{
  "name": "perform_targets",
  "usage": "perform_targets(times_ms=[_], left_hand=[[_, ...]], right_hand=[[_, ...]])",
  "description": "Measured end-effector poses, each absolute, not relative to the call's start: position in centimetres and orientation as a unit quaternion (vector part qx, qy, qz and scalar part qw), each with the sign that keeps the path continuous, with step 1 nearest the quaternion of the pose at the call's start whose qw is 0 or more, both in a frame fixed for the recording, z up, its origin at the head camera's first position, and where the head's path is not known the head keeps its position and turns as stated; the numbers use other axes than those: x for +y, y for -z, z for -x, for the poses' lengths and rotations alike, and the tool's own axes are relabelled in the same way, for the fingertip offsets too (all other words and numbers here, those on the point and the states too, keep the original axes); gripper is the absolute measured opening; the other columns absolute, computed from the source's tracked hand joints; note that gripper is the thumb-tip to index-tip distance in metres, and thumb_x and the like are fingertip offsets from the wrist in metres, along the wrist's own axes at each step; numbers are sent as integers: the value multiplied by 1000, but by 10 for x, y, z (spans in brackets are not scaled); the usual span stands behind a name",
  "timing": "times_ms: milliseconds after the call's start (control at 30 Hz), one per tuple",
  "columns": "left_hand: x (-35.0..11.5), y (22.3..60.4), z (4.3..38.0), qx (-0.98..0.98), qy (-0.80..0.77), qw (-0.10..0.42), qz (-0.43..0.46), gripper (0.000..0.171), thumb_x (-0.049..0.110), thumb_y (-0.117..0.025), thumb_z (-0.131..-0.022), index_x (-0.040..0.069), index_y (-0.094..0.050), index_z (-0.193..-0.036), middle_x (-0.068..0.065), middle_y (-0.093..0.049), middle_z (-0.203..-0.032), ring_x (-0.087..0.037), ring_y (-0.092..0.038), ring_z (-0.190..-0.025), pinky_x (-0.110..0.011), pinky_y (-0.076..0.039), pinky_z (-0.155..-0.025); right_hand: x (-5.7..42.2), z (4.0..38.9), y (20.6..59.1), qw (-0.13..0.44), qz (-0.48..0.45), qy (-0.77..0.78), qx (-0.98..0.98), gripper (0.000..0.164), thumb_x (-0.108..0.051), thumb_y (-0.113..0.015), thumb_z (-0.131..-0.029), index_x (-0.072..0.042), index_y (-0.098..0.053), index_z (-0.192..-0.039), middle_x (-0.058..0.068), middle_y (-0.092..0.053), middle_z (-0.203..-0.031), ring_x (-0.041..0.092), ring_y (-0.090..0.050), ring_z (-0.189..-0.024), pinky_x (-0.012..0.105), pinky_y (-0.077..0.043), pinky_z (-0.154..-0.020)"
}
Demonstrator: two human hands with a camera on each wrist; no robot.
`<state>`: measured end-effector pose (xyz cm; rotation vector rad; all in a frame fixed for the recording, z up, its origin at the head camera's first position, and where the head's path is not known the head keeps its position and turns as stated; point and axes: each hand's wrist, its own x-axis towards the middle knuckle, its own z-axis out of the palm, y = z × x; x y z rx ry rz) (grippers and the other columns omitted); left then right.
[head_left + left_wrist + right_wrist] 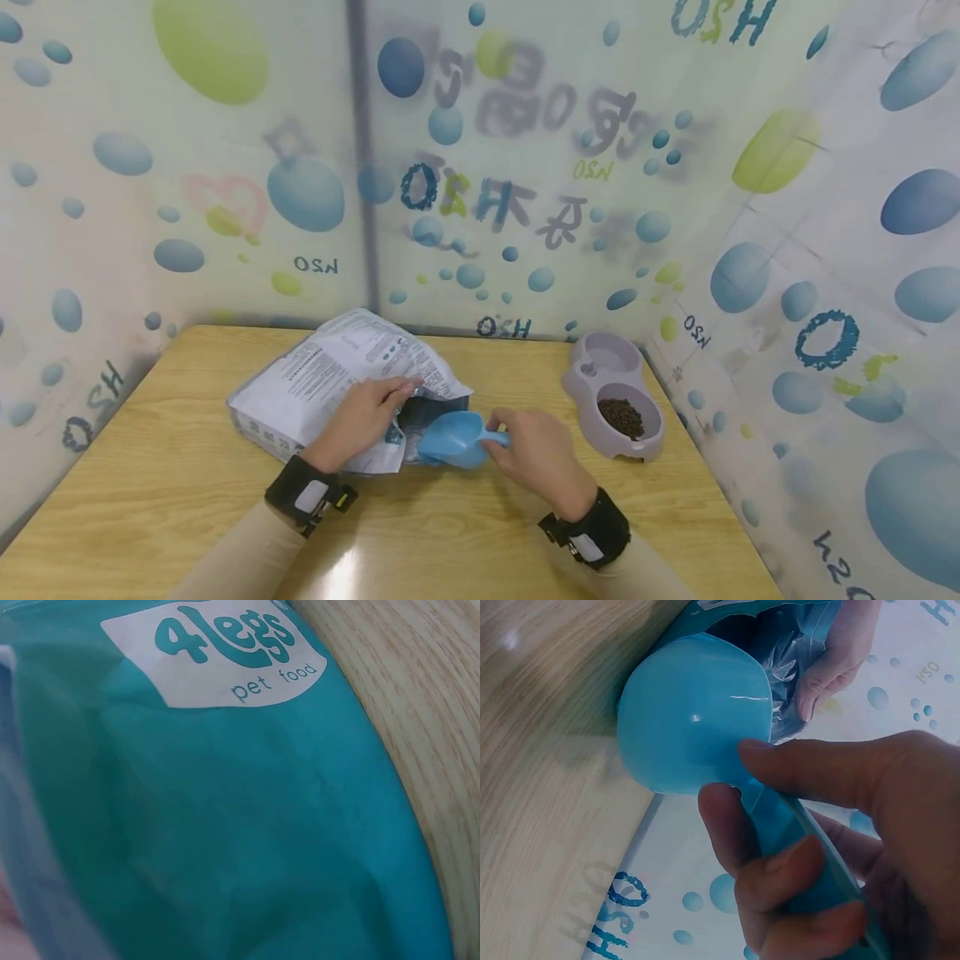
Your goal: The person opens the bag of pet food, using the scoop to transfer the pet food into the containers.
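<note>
A white pet food bag (322,375) lies on its side, its mouth facing right. My left hand (363,421) pinches the upper edge of that mouth and holds it raised, so the dark, silvery inside shows. In the left wrist view the bag's teal face (240,787) reads "4Legs pet food". My right hand (543,458) grips the handle of a blue scoop (453,437), fingers wrapped around it in the right wrist view. The scoop's front end is at the bag's mouth, and its visible hollow holds no food.
A grey double pet bowl (607,354) stands at the right of the wooden table (420,542). Brown kibble (621,418) lies in its nearer compartment. Patterned sheets (480,275) rise behind the table and along its sides.
</note>
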<state>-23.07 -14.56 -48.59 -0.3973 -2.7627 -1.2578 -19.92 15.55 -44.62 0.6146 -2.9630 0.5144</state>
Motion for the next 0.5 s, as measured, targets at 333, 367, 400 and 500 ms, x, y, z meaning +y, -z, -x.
perform_targets(times_ms=[333, 367, 400, 500], left_hand=[[-146, 485, 230, -902, 410, 41, 132, 41, 35, -56, -125, 17, -74, -157, 1, -46, -72, -9, -39, -55, -29, -38, -56], [-146, 485, 230, -901, 410, 40, 133, 42, 35, -56, -125, 17, -74, -158, 0, -47, -72, -9, -40, -56, -30, -38, -56], [-146, 485, 230, -901, 412, 39, 134, 42, 36, -56, -125, 16, -74, -158, -3, -52, -75, -10, -41, -57, -30, -39, -57], [-146, 485, 230, -897, 418, 38, 136, 42, 35, -57, -125, 15, -75, -157, -11, -74, -96, -11, -44, -62, -31, -39, -60]], right_hand=[[145, 202, 442, 33, -205, -178, -962, 16, -30, -93, -102, -17, -87, -110, -8, -53, -73, 9, -48, -65, 25, -34, -55], [143, 202, 442, 35, -208, -178, -961, 16, -29, -93, -102, -16, -87, -110, -8, -54, -73, 9, -48, -65, 25, -34, -55], [142, 202, 442, 36, -211, -178, -960, 16, -28, -94, -101, -16, -87, -110, -8, -55, -74, 9, -49, -66, 25, -34, -56], [137, 203, 442, 38, -217, -179, -959, 16, -26, -94, -101, -14, -87, -109, -6, -58, -75, 11, -49, -67, 25, -34, -57]])
